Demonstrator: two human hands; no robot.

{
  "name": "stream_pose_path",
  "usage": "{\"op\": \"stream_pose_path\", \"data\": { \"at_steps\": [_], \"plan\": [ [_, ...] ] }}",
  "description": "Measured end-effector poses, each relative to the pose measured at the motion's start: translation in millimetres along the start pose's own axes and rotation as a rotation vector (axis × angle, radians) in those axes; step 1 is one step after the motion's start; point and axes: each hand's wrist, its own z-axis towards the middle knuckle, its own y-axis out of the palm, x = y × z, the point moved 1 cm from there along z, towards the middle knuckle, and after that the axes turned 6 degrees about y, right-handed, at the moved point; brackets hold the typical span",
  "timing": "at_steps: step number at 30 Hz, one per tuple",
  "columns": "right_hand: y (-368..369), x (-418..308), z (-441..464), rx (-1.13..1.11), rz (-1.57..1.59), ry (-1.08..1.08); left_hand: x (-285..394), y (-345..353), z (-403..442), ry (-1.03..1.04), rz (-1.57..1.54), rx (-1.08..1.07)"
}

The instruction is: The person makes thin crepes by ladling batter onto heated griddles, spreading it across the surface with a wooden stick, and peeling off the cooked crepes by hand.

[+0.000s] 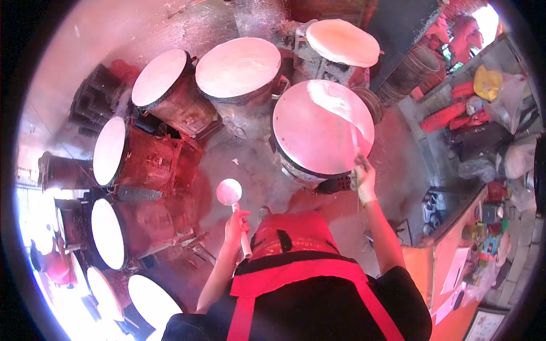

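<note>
My left hand (pixel 236 225) is wrapped round the handle of a ladle (pixel 228 192), its round bowl raised in front of my apron and clear of the griddles. My right hand (pixel 364 177) is closed on a thin, pale scraper (pixel 354 138) at the near right rim of a large round griddle (pixel 304 131). The scraper's far end reaches over the griddle's surface. A whitish sheet (pixel 335 102) with a ragged edge lies across the far right part of that griddle. Whether the rest of the surface bears batter, I cannot tell.
More griddles on drum stoves (pixel 239 68) curve round behind and to my left. A pale pancake-like round (pixel 342 42) tops the one at the back. Buckets (pixel 415 65) stand at the back right, a cluttered ledge (pixel 495 227) at right. Other people (pixel 466 37) are partly visible.
</note>
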Motion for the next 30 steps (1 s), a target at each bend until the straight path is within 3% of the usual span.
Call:
{"op": "stream_pose_path", "data": {
  "at_steps": [2,8,10,12,14,16,18,19,21,22,26,28,30],
  "plan": [
    [-17.8,0.2,24.8,0.011,0.039,-0.044,-13.6,12.6,-5.7,0.012,-0.098,0.02],
    [0.7,-15.9,64.2,-0.456,-0.24,-0.024,-40.2,61.4,-30.9,0.008,-0.224,0.047],
    [-18.1,-22.0,51.8,-0.493,-0.262,0.016,-48.5,71.8,-43.9,0.047,-0.245,0.072],
    [-57.9,-16.1,71.1,-0.698,-0.263,0.058,-60.6,76.3,-51.7,0.043,-0.284,0.121],
    [-83.3,-56.3,62.9,-0.581,-0.418,0.16,-71.6,77.0,-59.3,0.056,-0.258,0.173],
    [-79.8,-55.0,99.3,-0.395,-0.326,-0.06,-78.3,78.7,-66.9,0.038,-0.23,0.2],
    [-65.3,-78.5,100.1,-0.373,-0.259,0.012,-83.8,78.7,-72.5,0.069,-0.245,0.197],
    [-61.1,-74.1,105.2,-0.383,-0.251,0.022,-80.8,82.8,-76.9,0.058,-0.239,0.197],
    [-49.0,-61.1,109.9,-0.61,-0.507,0.05,-68.2,101.2,-95.0,0.045,-0.213,0.237],
    [-48.8,-55.0,104.1,-0.7,-0.446,0.061,-71.8,97.6,-92.9,0.054,-0.212,0.248],
    [-96.1,-75.5,89.1,-0.832,-0.574,0.177,-80.1,89.7,-85.1,0.079,-0.266,0.235],
    [-97.0,-97.0,99.0,-0.716,-0.686,0.054,-79.6,89.6,-91.2,0.09,-0.271,0.216],
    [-84.7,-83.6,146.2,-0.639,-0.444,0.024,-73.6,90.9,-96.4,0.087,-0.236,0.226]
  ]
}}
